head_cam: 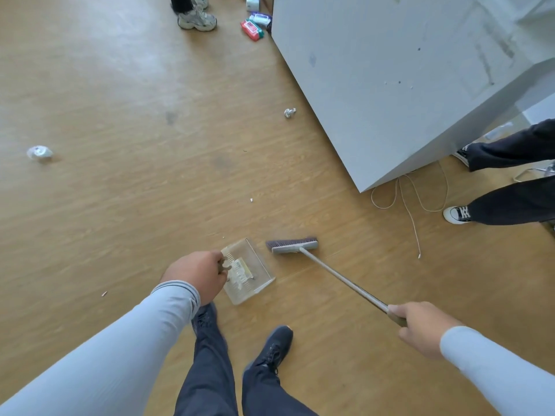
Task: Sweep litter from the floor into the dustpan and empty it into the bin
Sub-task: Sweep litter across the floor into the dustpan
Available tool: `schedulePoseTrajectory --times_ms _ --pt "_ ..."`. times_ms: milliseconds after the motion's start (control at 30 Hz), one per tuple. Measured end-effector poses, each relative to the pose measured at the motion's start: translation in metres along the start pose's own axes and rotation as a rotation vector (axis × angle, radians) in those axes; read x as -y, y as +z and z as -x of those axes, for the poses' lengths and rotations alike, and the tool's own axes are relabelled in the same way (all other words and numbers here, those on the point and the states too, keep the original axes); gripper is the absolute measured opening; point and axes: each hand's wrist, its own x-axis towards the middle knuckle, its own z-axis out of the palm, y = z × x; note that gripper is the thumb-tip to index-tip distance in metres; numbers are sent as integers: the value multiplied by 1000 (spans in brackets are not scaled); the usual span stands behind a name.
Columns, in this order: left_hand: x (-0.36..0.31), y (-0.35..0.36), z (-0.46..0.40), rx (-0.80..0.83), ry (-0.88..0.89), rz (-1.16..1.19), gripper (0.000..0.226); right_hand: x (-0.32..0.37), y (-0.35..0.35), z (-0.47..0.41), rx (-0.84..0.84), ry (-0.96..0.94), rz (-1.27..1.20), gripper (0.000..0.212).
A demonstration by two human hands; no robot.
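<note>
My left hand point(196, 273) grips the handle of a clear plastic dustpan point(264, 276), which sits low over the wooden floor just ahead of my feet. Some pale litter lies inside the pan. My right hand point(420, 327) grips the end of a broom's handle; the broom head point(292, 244) with dark bristles rests on the floor just right of the dustpan's far corner. A crumpled white wad point(39, 152) lies far left, another crumpled piece point(289, 112) lies beside the grey block, and a tiny white scrap point(251, 200) lies mid-floor.
A large grey block point(390, 70) fills the upper right. A white cord point(408, 202) loops on the floor at its corner. A seated person's legs and shoes point(456, 214) are at right; another person's shoes point(196, 19) and wipe packets point(252, 30) are at top.
</note>
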Motion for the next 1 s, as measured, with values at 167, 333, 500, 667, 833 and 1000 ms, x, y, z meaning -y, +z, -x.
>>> schedulePoseTrajectory --times_ms 167,333,500,667,833,1000 --pt "-1 1 2 -7 7 -7 32 -36 -18 16 -78 39 -173 57" --pt "-1 1 1 -8 6 -12 30 -10 -2 -7 -115 70 -397 49" --pt "-3 1 -3 0 4 -22 31 83 40 -40 -34 52 -580 20" --pt "-6 1 -3 1 -4 -31 29 116 76 -13 149 -29 -604 36" --pt "-5 -1 -1 11 6 -40 28 49 28 19 209 -31 -771 61" --pt "-4 -1 -2 6 17 -46 30 10 -4 35 105 0 -834 60"
